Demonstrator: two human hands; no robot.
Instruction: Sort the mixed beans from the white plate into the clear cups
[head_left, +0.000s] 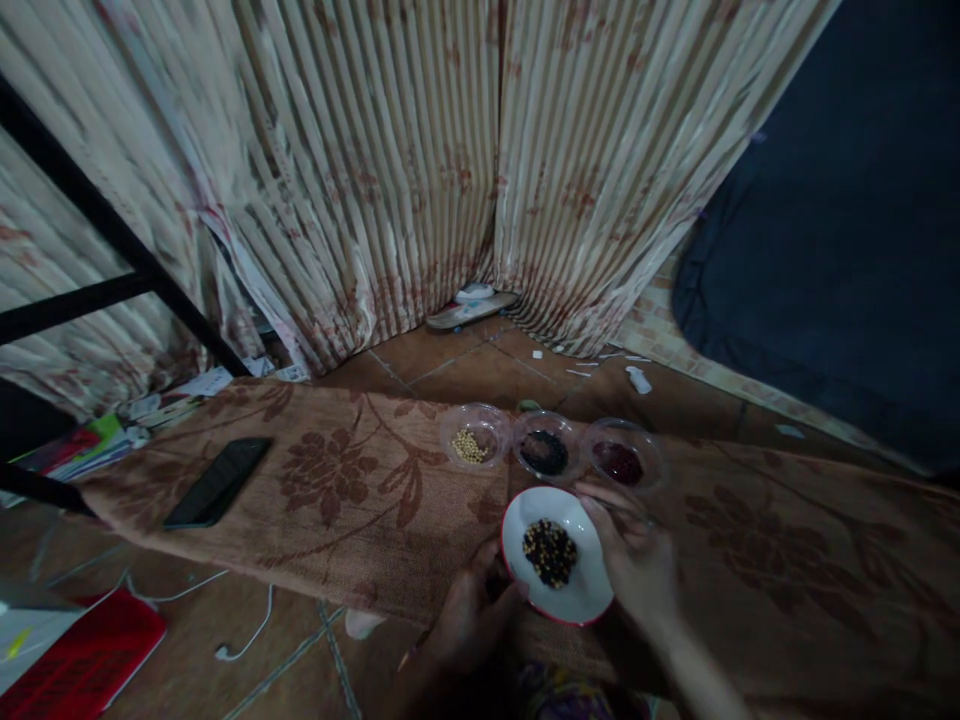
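A white bowl (592,585) with a red rim is tilted toward me above the cloth's near edge, holding a mixed heap of dark and yellow beans (550,553). My left hand (476,610) is closed on its lower left rim, thumb along the edge. At the right rim, my right hand (637,550) grips with its thumb over the edge; its other fingers are partly hidden. Just beyond stand three clear plastic cups in a row: one with yellow beans (469,447), one with black beans (546,453) and one with dark red beans (619,463).
A brown flowered cloth (420,540) covers the long narrow surface. On its left lies a dark phone (217,483). Pleated curtains (420,170) hang behind, with a skateboard (472,310) at their foot. A black metal frame (120,230) rises at left; a white cable (255,635) lies on the floor.
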